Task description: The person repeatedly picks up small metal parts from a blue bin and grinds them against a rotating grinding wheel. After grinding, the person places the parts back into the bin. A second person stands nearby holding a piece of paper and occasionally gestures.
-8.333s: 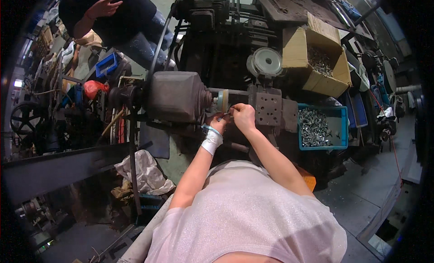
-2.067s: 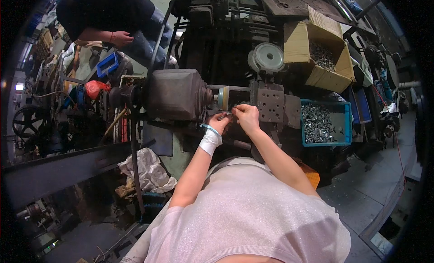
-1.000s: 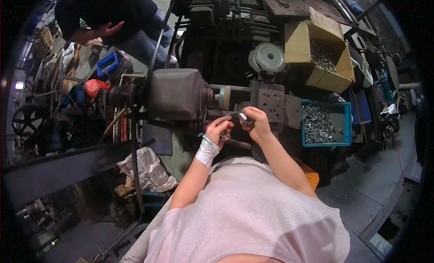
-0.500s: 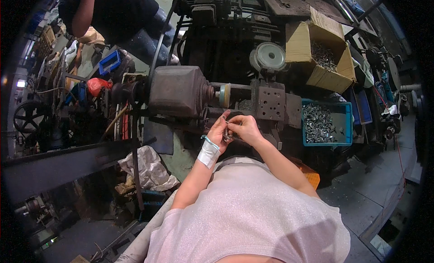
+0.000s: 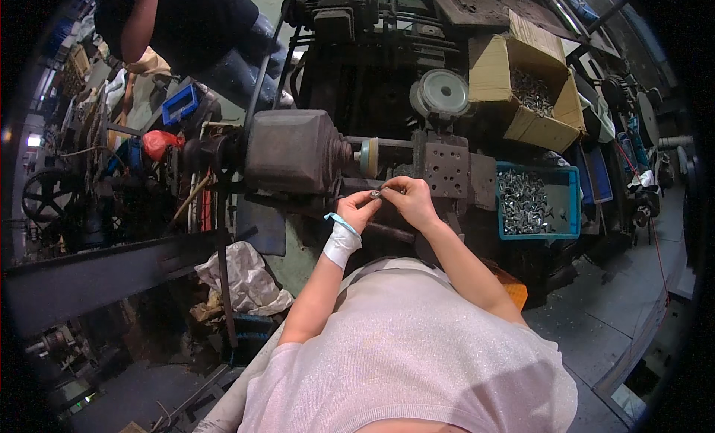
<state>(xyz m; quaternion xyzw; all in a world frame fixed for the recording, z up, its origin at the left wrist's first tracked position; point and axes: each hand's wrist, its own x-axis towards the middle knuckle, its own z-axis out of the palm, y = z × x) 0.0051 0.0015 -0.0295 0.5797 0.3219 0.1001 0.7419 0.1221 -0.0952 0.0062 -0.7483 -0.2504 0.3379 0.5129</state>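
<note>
In front of the machine, my left hand pinches a small shiny metal part between thumb and fingers. My right hand meets it there, its fingers closed on the same part, which they mostly cover. A pale wrap circles my left wrist. Just beyond my hands is a round wheel with a tan rim, mounted on the spindle of the dark machine housing. Right of the wheel stands a metal block drilled with several holes.
A teal crate at the right holds many small metal parts. Behind it stands an open cardboard box of similar pieces. A round grey disc sits on the machine. Another person is at the far left, beyond a blue basket.
My hands have shifted slightly away from my body, toward the wheel. The left fingers, earlier pointing up, now bend in to meet the right hand at the metal part.
</note>
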